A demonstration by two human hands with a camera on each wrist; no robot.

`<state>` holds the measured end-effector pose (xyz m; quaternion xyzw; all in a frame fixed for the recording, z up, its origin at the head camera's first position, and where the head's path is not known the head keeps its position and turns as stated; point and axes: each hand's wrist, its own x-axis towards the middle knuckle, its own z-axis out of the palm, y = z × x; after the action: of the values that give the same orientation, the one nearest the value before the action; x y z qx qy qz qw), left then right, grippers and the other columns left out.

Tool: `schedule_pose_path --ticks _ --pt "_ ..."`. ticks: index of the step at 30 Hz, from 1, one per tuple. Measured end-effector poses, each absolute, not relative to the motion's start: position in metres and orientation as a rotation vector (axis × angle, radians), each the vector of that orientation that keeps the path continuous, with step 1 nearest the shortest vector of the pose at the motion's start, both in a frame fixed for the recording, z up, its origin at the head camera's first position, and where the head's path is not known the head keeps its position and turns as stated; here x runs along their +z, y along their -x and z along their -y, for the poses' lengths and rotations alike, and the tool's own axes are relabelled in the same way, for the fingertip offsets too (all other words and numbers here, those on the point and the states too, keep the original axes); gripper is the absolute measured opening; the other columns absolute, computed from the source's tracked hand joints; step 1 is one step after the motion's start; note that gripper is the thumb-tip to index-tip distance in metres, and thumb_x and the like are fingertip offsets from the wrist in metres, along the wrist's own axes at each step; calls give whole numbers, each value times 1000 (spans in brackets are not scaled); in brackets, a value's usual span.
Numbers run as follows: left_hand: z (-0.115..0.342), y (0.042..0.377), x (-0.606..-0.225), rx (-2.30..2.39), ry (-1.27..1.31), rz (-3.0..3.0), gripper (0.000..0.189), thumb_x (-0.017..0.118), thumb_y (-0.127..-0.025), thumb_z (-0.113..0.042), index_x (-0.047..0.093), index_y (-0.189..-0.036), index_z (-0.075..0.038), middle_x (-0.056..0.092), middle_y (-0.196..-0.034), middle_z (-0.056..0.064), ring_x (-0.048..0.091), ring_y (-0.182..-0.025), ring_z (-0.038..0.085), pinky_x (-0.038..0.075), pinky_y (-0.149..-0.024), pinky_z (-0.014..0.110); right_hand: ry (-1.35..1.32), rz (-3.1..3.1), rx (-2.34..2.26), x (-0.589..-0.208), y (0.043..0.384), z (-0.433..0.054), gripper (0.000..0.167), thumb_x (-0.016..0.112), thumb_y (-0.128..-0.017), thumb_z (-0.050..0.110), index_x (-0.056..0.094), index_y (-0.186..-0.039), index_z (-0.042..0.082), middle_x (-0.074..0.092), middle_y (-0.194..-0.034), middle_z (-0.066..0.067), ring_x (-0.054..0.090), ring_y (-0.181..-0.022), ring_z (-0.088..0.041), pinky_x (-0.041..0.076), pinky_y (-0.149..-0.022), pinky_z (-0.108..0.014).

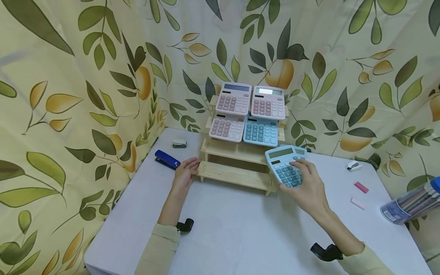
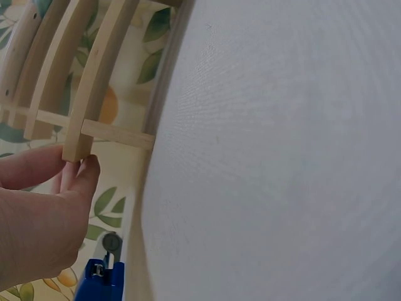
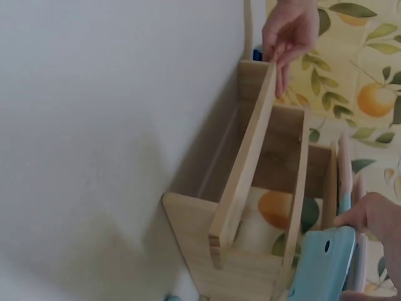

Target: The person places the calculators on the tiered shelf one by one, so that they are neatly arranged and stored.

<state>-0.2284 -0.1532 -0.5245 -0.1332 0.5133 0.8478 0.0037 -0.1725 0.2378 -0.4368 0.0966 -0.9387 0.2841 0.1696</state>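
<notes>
My left hand [image 1: 186,173] pinches the left end of the lowest step of a tiered wooden rack [image 1: 237,176]. In the left wrist view, the thumb and fingers [image 2: 84,182] meet around that step's end. My right hand [image 1: 307,187] grips a light blue calculator [image 1: 287,170] by its lower part, keys facing up, beside the rack's right end. Higher on the rack stand a pink calculator [image 1: 227,128], a blue calculator [image 1: 261,131], a pale calculator with pink keys [image 1: 233,98] and another pale calculator [image 1: 268,102]. The two lower steps hold nothing.
A blue stapler [image 1: 167,159] lies left of my left hand, with a small stapler [image 1: 179,144] behind it. To the right are a small white-and-black item [image 1: 353,165], a dark pink block [image 1: 361,187], a pale pink block [image 1: 358,203] and a tub of pens [image 1: 395,212].
</notes>
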Motion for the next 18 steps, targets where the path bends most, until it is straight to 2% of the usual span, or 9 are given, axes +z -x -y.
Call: schedule_pose_path --ticks 12,18 --pt "154 227 -523 2656 402 -1598 64 47 -89 25 46 -150 7 54 -150 24 49 -143 32 43 -117 37 -317 2649 842 -442 174 -212 72 92 -74 19 61 -137 3 44 -150 -21 55 -120 -46 54 -86 -53" --pt "154 228 -524 2651 407 -1602 63 47 -89 25 46 -149 7 55 -149 24 49 -143 32 43 -117 37 -368 2618 865 -448 177 -197 72 94 -72 17 62 -135 3 47 -147 -21 56 -121 -48 55 -90 -58"
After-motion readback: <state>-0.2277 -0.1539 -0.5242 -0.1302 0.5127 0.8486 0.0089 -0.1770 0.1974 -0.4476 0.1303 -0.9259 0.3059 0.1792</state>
